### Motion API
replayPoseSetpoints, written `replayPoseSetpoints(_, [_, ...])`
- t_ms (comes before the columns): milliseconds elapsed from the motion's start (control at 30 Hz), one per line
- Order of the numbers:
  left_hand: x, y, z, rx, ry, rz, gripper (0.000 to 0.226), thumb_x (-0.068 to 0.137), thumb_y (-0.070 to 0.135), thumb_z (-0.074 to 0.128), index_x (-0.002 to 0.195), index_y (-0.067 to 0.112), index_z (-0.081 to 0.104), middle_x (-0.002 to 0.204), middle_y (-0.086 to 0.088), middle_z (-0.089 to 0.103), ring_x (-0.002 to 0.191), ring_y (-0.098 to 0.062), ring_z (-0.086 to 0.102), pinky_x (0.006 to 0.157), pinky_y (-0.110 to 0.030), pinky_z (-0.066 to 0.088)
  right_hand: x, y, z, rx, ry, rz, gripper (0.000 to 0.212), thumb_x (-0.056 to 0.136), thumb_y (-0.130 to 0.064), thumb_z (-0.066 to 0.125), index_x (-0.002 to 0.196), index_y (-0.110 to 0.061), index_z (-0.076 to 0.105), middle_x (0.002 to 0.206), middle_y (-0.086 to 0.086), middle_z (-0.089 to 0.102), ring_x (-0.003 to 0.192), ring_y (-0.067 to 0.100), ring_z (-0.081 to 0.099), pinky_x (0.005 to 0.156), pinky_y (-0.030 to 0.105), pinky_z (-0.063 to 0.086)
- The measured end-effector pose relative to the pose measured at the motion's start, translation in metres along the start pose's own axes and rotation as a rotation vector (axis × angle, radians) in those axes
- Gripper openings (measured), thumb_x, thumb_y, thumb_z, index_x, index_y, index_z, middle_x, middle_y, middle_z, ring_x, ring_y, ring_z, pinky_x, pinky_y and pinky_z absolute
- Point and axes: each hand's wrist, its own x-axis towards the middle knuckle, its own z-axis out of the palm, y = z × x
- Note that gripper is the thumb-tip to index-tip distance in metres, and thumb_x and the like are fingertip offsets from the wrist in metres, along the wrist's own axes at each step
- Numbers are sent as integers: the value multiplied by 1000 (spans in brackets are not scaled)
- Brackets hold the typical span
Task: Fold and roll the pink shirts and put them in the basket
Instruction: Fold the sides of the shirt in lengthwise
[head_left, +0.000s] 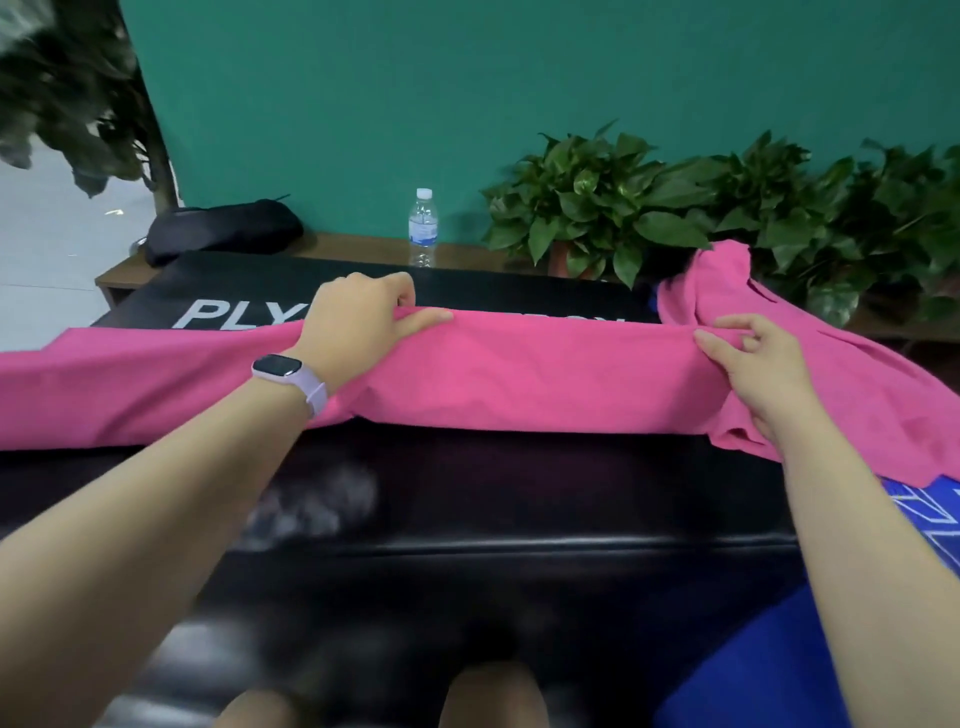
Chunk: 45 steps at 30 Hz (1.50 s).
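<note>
A pink shirt (519, 379) is spread in a long band across the black table (467, 519). Its far edge is pinched by the left hand (358, 327) and the right hand (753, 369), held well apart. A bottle (423, 226) and plants (597, 202) are seen behind.

bare forearms, lilac smartwatch (289, 373), blue garment (753, 670)

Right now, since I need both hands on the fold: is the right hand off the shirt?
No: the right hand pinches the pink shirt at its far edge, as does the left hand.
</note>
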Motion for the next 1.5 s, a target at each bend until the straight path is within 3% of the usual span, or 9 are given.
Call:
replayPoseSetpoints(67, [24,-14,19,20,-51,33,67,81,87,35,70,23,52,54,6,50,57,-25,51,57,-33,37,24,8,22,-8,36,2,18,89,-31,77,102,-33,66,133,8,58,125,15,50,91,29,43])
replayPoseSetpoints(233, [50,-35,80,43,-295,-22,70,82,85,29,68,20,47,59,3,54,62,-26,54,59,-34,38,64,38,73,-214,82,-2,26,93,-24,71,116,-14,63,131,12,61,100,16,53,87,30,41])
replayPoseSetpoints(300, [42,-41,105,2,-358,-73,67,88,78,37,67,16,46,61,1,53,64,-28,54,60,-36,41,66,56,88,-361,76,-43,25,95,-24,67,117,-14,62,120,11,66,97,26,60,88,36,46])
replayPoseSetpoints(467, [34,-58,132,-53,-314,-88,58,94,67,44,66,16,47,60,3,53,64,-26,53,58,-37,39,71,78,100,-586,83,-133,20,97,-29,62,115,-23,58,86,5,63,91,36,62,80,46,51])
replayPoseSetpoints(767, [34,-62,131,-131,-299,-66,59,91,70,46,64,18,42,57,3,51,61,-21,51,60,-40,44,86,75,93,-550,83,-229,14,97,-26,63,110,-21,62,92,8,70,90,34,63,81,48,53])
replayPoseSetpoints(967, [33,-68,133,-162,-284,-19,62,87,79,39,60,23,39,54,4,46,56,-18,49,54,-36,39,94,82,99,-663,1,-196,12,97,-28,65,104,-19,64,89,8,67,90,38,63,73,43,52])
replayPoseSetpoints(1133, [35,-73,137,-164,-286,1,65,85,81,36,61,21,40,52,4,46,55,-18,49,53,-35,37,95,86,97,-704,52,-174,22,95,-40,66,106,-21,64,90,6,69,90,36,63,75,43,51])
replayPoseSetpoints(1300, [36,-84,133,-275,-320,-14,64,88,73,47,63,14,40,51,4,38,54,-17,38,54,-37,36,102,91,96,-681,39,-144,29,93,-45,67,107,-19,63,86,3,62,90,36,62,69,38,43])
replayPoseSetpoints(1500, [35,-80,131,-173,-344,-32,58,91,69,46,66,16,44,55,2,49,59,-19,51,59,-39,43,106,90,99,-711,74,-174,49,92,-48,68,127,-15,56,104,12,71,100,38,63,75,41,42])
